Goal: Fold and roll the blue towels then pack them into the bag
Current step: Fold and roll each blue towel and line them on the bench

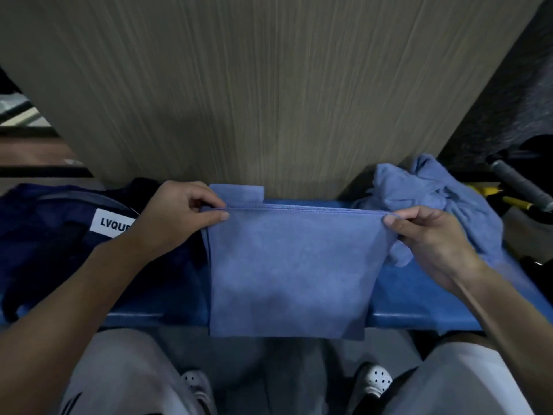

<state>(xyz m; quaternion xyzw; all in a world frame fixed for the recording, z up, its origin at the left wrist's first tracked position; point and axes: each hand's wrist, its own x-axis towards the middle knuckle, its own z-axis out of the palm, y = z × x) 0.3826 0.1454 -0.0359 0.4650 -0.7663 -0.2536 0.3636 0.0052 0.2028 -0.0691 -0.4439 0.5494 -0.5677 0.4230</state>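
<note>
A blue towel [287,265], folded double, lies on the blue bench [419,295] and hangs over its front edge. My left hand [176,214] pinches the towel's top left corner. At the top right corner my right hand [431,238] pinches the same folded edge. A second layer of towel [236,193] sticks up behind the edge near my left hand. The dark navy bag [54,241], with a white label, lies on the bench to the left, partly under my left arm. A crumpled pile of blue towels [425,190] rests at the right.
A wood-grain panel [239,85] rises directly behind the bench. At the far right are a grey handle [520,187] and yellow parts. My legs in light trousers and white shoes show below the bench's front edge.
</note>
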